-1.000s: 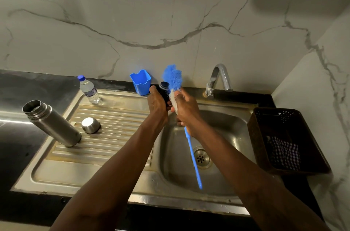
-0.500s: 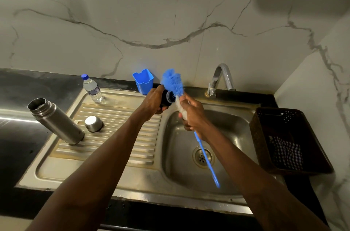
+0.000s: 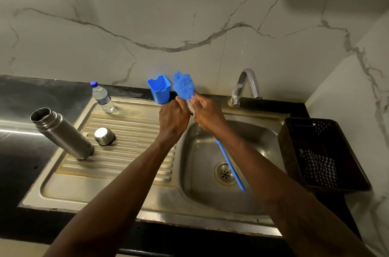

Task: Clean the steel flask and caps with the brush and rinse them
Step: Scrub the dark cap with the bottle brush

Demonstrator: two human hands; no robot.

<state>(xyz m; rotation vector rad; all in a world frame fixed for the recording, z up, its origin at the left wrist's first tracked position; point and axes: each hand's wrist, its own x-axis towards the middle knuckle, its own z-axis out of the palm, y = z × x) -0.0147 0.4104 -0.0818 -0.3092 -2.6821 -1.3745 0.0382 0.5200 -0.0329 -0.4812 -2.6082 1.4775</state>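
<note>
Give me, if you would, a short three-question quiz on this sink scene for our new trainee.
1. True or false: the steel flask has its cap screwed on.
2. The right hand grips the brush; the left hand holds a mostly hidden dark cap. Where does the brush handle point? A. straight up B. down over the sink basin C. left towards the flask
3. Fill in: the checked cloth lies in the ____.
Key: 1 false, its mouth is open and a steel cap sits beside it on the drainboard; 2 B; 3 basket.
</note>
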